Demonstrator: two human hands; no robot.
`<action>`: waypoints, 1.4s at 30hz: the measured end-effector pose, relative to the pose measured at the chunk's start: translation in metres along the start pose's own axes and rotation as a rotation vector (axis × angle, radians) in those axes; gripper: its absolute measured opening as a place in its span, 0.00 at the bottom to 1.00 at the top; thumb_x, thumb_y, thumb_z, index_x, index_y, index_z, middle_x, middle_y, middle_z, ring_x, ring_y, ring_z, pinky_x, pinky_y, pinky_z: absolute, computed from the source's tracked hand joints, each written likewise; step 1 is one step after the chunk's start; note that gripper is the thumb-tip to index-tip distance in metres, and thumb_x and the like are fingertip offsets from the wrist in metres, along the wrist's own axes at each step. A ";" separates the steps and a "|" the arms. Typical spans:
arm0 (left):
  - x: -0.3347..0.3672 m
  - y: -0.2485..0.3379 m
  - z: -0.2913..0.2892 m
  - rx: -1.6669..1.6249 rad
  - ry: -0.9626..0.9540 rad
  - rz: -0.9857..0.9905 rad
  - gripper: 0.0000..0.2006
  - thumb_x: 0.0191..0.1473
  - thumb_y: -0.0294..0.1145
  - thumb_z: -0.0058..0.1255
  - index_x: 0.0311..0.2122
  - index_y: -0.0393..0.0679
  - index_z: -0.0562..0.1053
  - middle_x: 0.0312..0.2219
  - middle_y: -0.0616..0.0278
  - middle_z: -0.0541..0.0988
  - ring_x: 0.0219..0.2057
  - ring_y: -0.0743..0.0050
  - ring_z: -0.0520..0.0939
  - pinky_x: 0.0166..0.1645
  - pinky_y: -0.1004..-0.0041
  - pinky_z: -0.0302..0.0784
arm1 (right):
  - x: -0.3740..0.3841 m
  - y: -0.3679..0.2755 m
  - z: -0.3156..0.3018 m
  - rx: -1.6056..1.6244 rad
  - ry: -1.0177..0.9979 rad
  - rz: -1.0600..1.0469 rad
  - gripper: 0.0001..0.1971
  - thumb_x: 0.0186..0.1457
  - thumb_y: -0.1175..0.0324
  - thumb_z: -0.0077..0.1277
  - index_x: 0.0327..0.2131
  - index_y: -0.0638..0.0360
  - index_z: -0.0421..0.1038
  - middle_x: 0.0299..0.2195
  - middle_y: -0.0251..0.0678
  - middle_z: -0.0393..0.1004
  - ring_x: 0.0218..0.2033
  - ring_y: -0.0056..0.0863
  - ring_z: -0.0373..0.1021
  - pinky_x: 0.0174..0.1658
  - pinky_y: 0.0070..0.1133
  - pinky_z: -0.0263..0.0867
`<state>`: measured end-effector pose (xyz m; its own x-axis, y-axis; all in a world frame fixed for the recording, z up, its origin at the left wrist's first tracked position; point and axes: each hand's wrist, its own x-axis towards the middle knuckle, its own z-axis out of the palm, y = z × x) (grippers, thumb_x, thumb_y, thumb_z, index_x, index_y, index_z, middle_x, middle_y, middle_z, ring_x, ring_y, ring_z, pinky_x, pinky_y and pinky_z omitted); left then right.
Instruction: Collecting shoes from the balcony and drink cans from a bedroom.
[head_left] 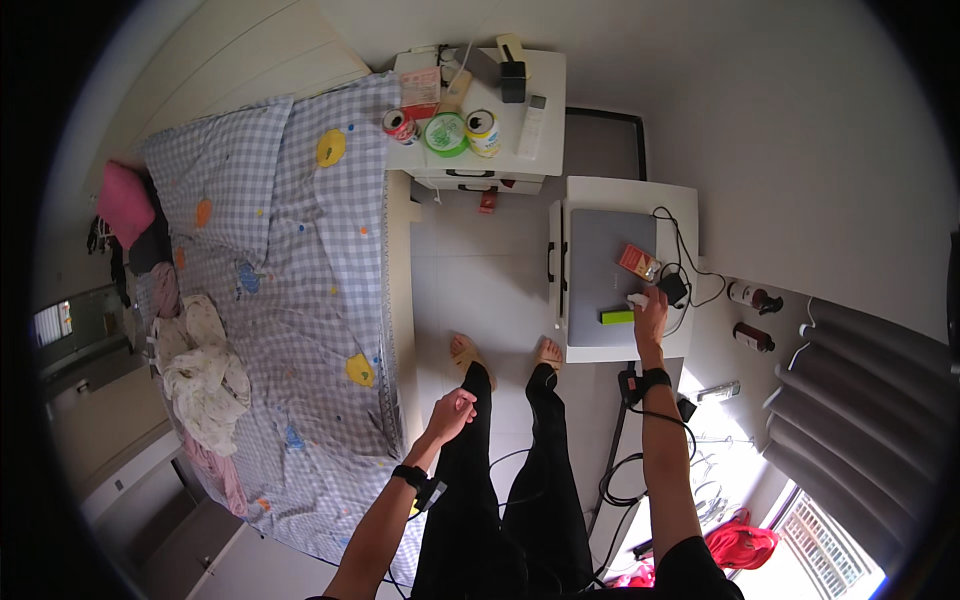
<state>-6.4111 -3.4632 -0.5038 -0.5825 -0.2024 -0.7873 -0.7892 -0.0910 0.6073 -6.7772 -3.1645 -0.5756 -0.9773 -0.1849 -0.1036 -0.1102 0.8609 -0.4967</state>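
My right hand (652,316) reaches over a closed grey laptop (598,270) on the white cabinet at the right. Its fingertips close on a small white object (637,300) whose kind I cannot make out. Beside that hand lie a bright green block-shaped item (617,317), a red and cream small box (639,262) and a black power adapter (671,289) with its cable. My left hand (455,413) hangs above my left leg, away from any object. Its fingers are curled in, and nothing shows in them.
A bed (330,270) with checked bedding fills the left side. At the far end, a white nightstand (550,75) bears cans, a green-rimmed tub and a remote control (532,126). Two bottles (753,297) and a grey curtain (860,390) are at the right. Black cables (620,485) run beside my right arm.
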 end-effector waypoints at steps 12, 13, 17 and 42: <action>0.020 0.090 -0.010 -0.575 -0.110 -0.173 0.23 0.64 0.48 0.43 0.54 0.39 0.63 0.45 0.49 0.74 0.45 0.61 0.78 0.48 0.60 0.79 | -0.063 -0.177 -0.033 0.357 -0.249 -0.301 0.19 0.39 0.83 0.57 0.39 0.63 0.68 0.36 0.44 0.69 0.39 0.45 0.69 0.43 0.30 0.67; 0.022 0.098 -0.015 -0.749 -0.105 -0.263 0.28 0.64 0.53 0.40 0.58 0.39 0.60 0.49 0.47 0.71 0.50 0.57 0.75 0.51 0.54 0.78 | -0.082 -0.200 -0.026 0.399 -0.349 -0.332 0.19 0.39 0.83 0.57 0.39 0.63 0.68 0.37 0.44 0.69 0.40 0.45 0.69 0.43 0.30 0.68; 0.010 0.108 -0.051 -1.034 -0.319 -0.248 0.29 0.62 0.55 0.43 0.56 0.39 0.63 0.52 0.50 0.68 0.52 0.56 0.73 0.51 0.57 0.77 | -0.156 -0.279 0.016 0.481 -0.625 -0.482 0.21 0.40 0.80 0.58 0.41 0.62 0.68 0.40 0.44 0.70 0.42 0.47 0.69 0.46 0.33 0.68; 0.022 0.092 -0.262 -1.011 -0.049 -0.183 0.06 0.61 0.33 0.52 0.35 0.44 0.70 0.25 0.64 0.73 0.25 0.73 0.77 0.27 0.77 0.73 | 0.141 -0.532 0.169 0.128 -0.115 -0.560 0.44 0.40 0.72 0.64 0.62 0.55 0.53 0.57 0.45 0.59 0.56 0.49 0.58 0.54 0.35 0.66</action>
<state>-6.4457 -3.7314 -0.4375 -0.4948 -0.0655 -0.8665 -0.3467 -0.8995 0.2660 -6.8262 -3.7286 -0.4717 -0.7498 -0.6516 0.1150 -0.5744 0.5547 -0.6020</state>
